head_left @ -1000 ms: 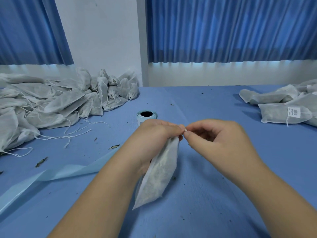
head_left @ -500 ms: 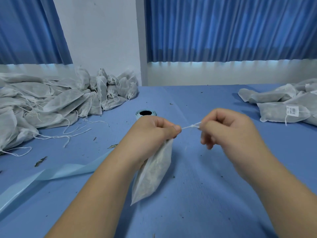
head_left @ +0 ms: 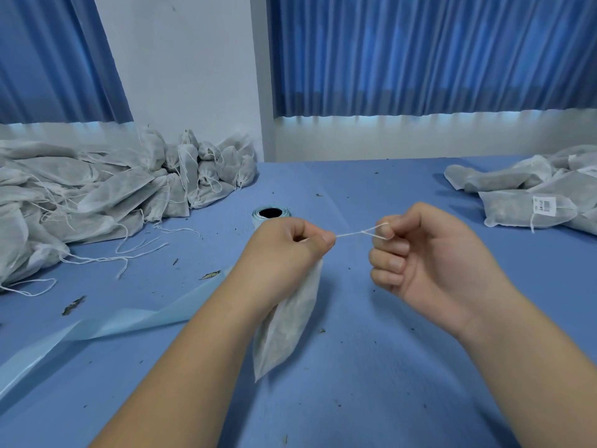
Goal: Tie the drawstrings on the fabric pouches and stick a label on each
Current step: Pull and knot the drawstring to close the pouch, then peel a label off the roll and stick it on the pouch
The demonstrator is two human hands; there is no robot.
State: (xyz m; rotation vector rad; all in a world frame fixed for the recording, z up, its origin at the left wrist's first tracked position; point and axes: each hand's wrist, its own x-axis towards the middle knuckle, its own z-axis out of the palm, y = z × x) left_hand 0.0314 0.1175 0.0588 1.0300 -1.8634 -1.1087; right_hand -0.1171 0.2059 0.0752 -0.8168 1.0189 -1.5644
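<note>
Fingers of the left hand point(head_left: 290, 250) curl round the gathered neck of one pouch point(head_left: 284, 331), and the right hand point(head_left: 423, 266) pinches the looped end of its drawstring point(head_left: 353, 234), with its other fingers folded into the palm. Both are held above the blue table point(head_left: 403, 383). A heap of untied pouches point(head_left: 97, 195) lies far left and labelled pouches point(head_left: 523, 208) far right. The held pouch hangs below the left fist, its long axis running down toward the person, mouth up and closed end low. A label roll point(head_left: 270, 215) stands just behind the left hand, the nearer one. The drawstring runs taut and nearly level between the hands, so I judge the knot forms beside the left thumb.
</note>
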